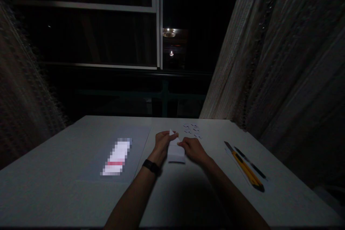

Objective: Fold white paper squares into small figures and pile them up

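A piece of white folded paper [176, 154] is held between my two hands over the middle of the table. Its far end comes to a point, and crease lines cross its near part. My left hand [162, 143] grips the paper's left edge, with the thumb lying on top near the pointed end. On the right edge, my right hand [192, 148] pinches the paper between thumb and fingers. A dark band sits on my left wrist. The fingers under the paper are hidden.
Several small paper pieces [192, 130] lie beyond my right hand. To the right are a yellow utility knife [246, 170] and a dark pen [250, 162]. A pale sheet [91, 165] bearing a blurred bright rectangle [117, 156] lies left on the white table [48, 172]. Curtains [229, 72] flank the table.
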Tool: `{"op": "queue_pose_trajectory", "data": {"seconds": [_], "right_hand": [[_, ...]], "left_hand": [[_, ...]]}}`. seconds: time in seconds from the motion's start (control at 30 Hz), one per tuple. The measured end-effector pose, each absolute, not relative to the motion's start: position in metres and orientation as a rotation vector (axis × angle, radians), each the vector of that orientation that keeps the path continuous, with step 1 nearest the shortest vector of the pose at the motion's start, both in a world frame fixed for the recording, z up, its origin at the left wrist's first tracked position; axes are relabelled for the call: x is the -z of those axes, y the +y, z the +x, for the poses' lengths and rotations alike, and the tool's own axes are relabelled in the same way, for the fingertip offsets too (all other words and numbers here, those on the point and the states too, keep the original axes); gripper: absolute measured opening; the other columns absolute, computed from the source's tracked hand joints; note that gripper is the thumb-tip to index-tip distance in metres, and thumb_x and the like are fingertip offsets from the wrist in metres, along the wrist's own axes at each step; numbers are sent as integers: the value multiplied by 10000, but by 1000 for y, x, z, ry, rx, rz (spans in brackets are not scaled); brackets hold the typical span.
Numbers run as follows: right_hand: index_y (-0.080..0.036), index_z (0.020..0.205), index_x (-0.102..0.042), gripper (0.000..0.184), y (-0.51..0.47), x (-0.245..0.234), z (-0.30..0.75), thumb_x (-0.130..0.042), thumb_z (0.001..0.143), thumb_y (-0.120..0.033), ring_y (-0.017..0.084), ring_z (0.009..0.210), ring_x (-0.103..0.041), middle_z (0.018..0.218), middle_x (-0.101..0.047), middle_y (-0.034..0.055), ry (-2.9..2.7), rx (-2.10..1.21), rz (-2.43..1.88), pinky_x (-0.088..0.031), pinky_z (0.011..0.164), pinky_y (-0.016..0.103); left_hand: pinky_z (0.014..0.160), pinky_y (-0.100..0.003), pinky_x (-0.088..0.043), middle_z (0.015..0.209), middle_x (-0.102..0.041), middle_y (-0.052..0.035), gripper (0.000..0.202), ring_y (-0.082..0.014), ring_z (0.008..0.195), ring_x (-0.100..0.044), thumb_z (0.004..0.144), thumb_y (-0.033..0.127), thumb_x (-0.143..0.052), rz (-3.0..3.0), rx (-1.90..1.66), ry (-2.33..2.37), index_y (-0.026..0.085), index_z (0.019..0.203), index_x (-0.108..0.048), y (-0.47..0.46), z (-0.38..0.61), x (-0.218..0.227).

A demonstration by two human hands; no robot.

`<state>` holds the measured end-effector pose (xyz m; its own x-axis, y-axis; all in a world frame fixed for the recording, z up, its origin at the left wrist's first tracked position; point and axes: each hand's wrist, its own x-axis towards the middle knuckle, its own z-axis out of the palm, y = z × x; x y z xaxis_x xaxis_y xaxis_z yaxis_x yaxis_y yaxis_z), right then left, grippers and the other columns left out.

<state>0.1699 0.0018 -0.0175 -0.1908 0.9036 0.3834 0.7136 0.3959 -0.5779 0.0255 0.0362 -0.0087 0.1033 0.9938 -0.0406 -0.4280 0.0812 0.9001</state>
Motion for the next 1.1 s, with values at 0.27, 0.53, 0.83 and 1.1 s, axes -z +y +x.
{"op": "queue_pose_trajectory", "data": {"seconds": [0.27, 0.53, 0.83, 1.1], "right_hand": [[-158, 651, -629, 272, 8, 25, 170, -542, 735, -402, 140, 575, -527, 604, -616, 19, -1785, -661, -1271, -367, 555, 246], [-136, 649, -671, 287, 18, 34, 167, -653, 597, -418, 156, 578, -537, 599, -631, 21, -1402, -984, -1091, -398, 593, 285], [-136, 616, -685, 219, 15, 27, 168, -677, 567, -349, 151, 584, -525, 581, -625, 10, -1369, -1080, -1046, -384, 617, 283], [-143, 617, -696, 181, 13, 26, 168, -653, 592, -317, 159, 601, -543, 595, -638, 20, -1384, -1113, -1037, -390, 625, 291]], "left_hand": [[561, -261, -434, 640, -657, -99, 277, -157, 571, -582, 499, 304, -759, 915, -1323, 796, 82, 625, -652, 37, 27, 9], [560, -252, -439, 653, -659, -88, 282, -158, 586, -589, 542, 332, -738, 968, -1361, 782, 89, 661, -657, 33, 33, 10], [450, -208, -372, 567, -629, -54, 301, -117, 473, -534, 472, 334, -772, 1017, -1266, 916, 93, 604, -649, 32, 31, 10], [475, -233, -405, 587, -648, -84, 315, -143, 491, -561, 440, 317, -786, 959, -1294, 930, 88, 612, -657, 33, 28, 6]]}}
